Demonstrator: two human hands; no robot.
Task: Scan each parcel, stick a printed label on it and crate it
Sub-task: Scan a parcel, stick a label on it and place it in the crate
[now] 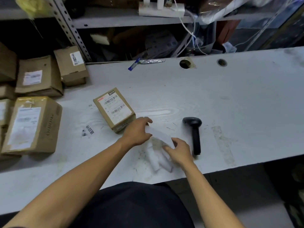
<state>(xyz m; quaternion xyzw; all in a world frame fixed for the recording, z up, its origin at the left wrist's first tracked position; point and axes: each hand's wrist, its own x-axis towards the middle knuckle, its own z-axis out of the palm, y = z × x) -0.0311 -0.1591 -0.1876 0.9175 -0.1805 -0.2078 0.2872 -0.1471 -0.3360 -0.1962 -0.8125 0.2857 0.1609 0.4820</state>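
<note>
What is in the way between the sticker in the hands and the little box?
Nothing visible. The left hand and right hand hold the white label right beside the small parcel, with only bare table between.

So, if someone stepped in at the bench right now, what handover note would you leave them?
Left hand and right hand each hold an end of a white label strip, just above the table; fingers curled on it.
The small parcel sits on the table just beyond the left hand, already carrying one printed sheet.
The scanner lies on the table, right of the hands, untouched.
Other boxes are stacked at the left.
Left: stick the strip on the parcel, crate it. No crate is in view. Whether the parcel was scanned cannot be told.
</note>
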